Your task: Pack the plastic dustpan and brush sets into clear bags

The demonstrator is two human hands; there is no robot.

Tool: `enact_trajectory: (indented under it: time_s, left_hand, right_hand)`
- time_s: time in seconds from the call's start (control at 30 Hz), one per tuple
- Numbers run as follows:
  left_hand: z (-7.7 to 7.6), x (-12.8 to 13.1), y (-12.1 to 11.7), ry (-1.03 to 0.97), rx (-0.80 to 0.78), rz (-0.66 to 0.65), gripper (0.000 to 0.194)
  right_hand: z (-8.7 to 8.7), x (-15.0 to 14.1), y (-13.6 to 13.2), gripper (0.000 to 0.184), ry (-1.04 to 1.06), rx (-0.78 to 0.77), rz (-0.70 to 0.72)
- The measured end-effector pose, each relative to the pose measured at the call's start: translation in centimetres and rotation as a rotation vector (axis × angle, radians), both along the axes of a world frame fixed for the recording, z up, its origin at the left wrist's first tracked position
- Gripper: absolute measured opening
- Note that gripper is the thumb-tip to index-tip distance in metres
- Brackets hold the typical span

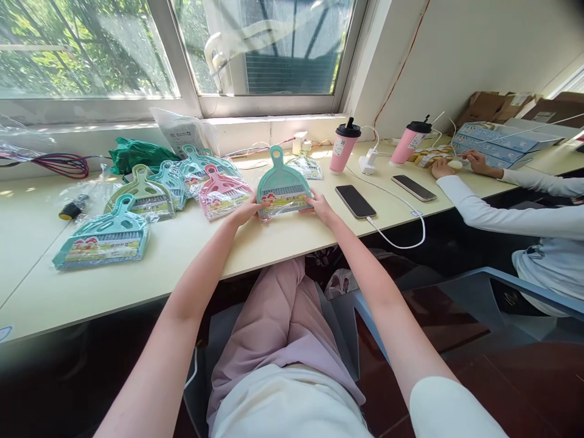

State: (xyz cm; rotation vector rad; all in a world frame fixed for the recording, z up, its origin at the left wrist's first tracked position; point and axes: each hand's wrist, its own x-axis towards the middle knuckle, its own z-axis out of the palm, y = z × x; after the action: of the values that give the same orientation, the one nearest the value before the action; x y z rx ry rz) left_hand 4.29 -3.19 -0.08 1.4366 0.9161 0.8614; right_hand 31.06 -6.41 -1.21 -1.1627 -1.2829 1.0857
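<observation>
Dustpan label [292, 199], head view: yellow, with red mushroom pictures at its left end and a line of characters too small for you to read surely.
Cup stickers: white printed patches on the near pink cup [344, 149] and the far pink cup [408, 146]; you cannot make out a brand on either.
Grey bag [182, 131]: a square code-like block and small print, unreadable from here.
Teal dustpan [278, 179]: between your two hands, above or on the near part of the surface [182, 261], handle toward the window, wrapped in clear film; whether its lower edge touches down you cannot tell.
Left hand [249, 210]: closed around its lower left edge.
Right hand [322, 207]: closed around its lower right edge, the black phone [354, 202] lying just beyond.
Pink dustpan [223, 191]: near your left hand, untouched.
Front-left dustpan [103, 237]: well apart from your left hand, bearing a similar mushroom label.
Co-worker's hands [443, 168]: far right, near a blue box [497, 143].
</observation>
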Motion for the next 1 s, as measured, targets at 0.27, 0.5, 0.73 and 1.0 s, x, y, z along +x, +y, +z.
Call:
enact_trajectory:
  time_s: [0.27,0.5,0.73,1.0]
  left_hand:
    - [1.0,-0.2,-0.2,-0.045,-0.036,-0.08,0.065]
    - [1.0,1.7,-1.9,-0.008,0.235,-0.085,0.129]
    - [-0.2,2.3,-0.7,-0.049,0.142,0.253,0.074]
    - [-0.7,2.6,0.2,0.001,0.115,0.467,0.028]
  right_hand:
    - [0.1,-1.2,1.3,0.011,0.12,-0.183,-0.122]
    - [-0.5,-0.7,1.8,0.015,0.187,-0.141,-0.217]
    - [-0.6,-1.1,1.7,0.008,0.106,-0.12,-0.092]
    - [-0.3,-1.9,1.1,0.013,0.084,-0.1,0.0]
